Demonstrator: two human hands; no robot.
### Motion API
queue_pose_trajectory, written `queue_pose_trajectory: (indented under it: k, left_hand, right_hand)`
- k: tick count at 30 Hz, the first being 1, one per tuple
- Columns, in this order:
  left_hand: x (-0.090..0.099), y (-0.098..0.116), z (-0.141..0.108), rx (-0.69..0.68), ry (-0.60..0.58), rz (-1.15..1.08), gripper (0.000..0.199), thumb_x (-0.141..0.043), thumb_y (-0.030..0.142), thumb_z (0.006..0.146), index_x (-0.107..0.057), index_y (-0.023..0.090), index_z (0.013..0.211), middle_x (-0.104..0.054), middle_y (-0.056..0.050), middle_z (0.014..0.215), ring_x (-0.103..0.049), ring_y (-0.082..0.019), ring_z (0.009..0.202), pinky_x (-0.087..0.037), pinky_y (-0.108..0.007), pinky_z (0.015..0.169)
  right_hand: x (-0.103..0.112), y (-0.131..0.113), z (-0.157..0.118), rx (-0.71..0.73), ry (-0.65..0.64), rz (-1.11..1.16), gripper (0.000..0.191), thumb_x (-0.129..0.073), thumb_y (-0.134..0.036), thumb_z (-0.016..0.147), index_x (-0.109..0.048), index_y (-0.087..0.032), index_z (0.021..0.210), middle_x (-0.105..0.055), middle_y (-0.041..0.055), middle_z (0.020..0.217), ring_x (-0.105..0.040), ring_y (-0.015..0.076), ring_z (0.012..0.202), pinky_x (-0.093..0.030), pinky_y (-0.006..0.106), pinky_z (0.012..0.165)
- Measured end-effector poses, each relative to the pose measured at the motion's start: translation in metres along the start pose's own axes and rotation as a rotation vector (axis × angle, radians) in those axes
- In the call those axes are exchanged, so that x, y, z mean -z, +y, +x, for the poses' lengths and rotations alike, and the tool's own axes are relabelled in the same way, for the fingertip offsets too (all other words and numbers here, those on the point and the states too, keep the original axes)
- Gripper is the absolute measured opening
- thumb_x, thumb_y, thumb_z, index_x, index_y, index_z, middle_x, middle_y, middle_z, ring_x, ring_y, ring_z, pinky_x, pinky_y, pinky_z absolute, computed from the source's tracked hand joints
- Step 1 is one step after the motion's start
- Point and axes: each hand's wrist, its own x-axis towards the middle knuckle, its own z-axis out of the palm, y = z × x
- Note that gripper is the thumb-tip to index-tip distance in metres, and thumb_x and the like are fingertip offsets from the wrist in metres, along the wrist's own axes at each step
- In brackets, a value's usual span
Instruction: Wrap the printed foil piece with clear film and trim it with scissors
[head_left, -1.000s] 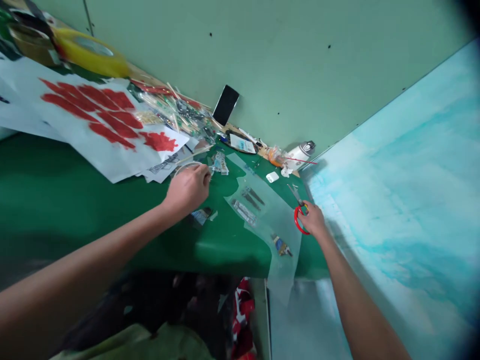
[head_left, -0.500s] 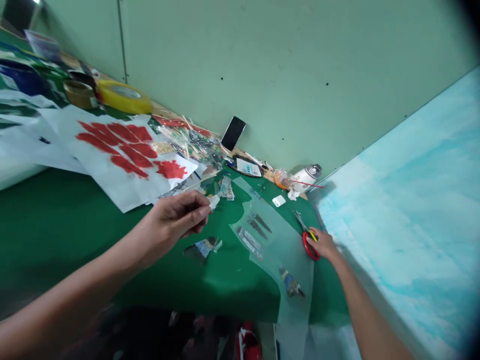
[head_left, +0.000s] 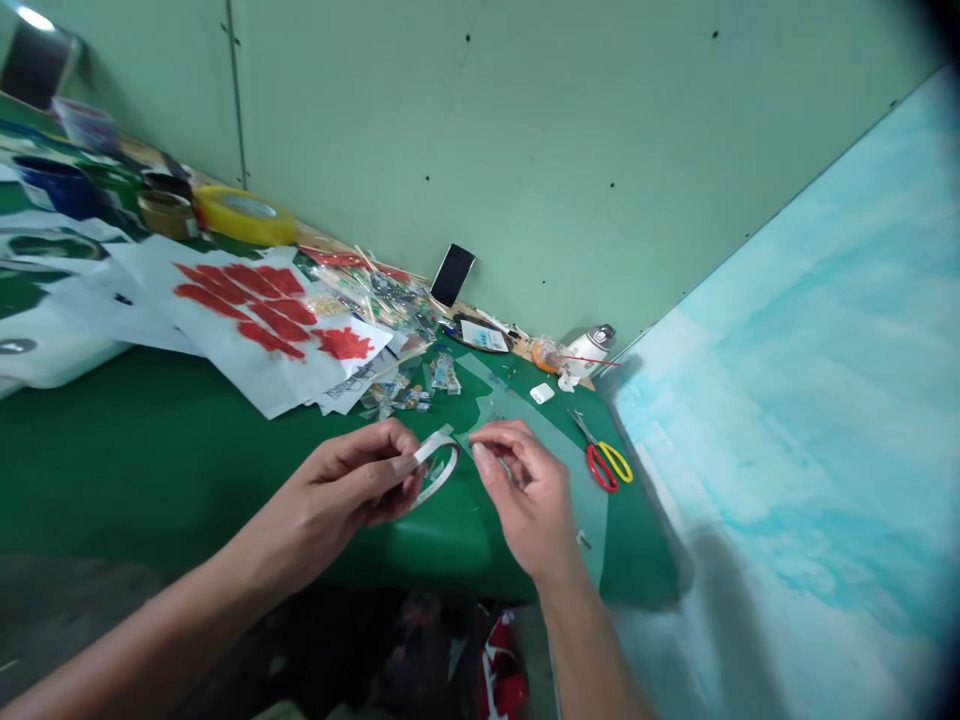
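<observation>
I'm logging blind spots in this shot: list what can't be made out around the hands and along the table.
All in the head view:
Right hand: whether it pinches anything; the fingertip contact is too small and blurred.
White tape roll: one side, covered by the left hand.
Clear plastic sheet: the part behind the right hand.
White card near the phone: print too small.
White object: cut off by the left edge.

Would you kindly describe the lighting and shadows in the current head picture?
Head view: pale sheen on the green table near its front edge; head view: a dim shadow low on the blue wall, right of the right hand; head view: dark top right corner, bright glare top left.
</observation>
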Motion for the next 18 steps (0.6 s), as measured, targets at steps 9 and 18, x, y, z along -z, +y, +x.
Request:
queue_pose_trajectory:
  k: [9,18]
  left_hand:
    - [-0.018,-0.006,-0.013,-0.068,-0.078,0.131,0.023,-0.063,0.037,0.09,-0.059,0.018,0.078,-0.054,0.002,0.068,-0.041,-0.008,0.059,-0.033,-0.019,0.054]
    - [-0.008,0.02,-0.014,0.029,0.135,0.079,0.011,-0.07,0.025,0.074,-0.061,0.018,0.073,-0.058,0.001,0.063,-0.047,-0.009,0.055,-0.036,-0.018,0.047]
  right_hand:
    - [0.004,-0.028,-0.025,-0.03,0.08,0.029,0.012,-0.058,-0.025,0.093,-0.068,-0.021,0.097,-0.062,0.0032,0.093,-0.06,0.0156,0.086,-0.05,0.029,0.078]
    - [0.156,0.094,-0.019,-0.466,0.201,-0.655,0.024,-0.05,-0.03,0.095,-0.067,-0.014,0.101,-0.071,0.0085,0.096,-0.066,0.0201,0.09,-0.053,0.033,0.084]
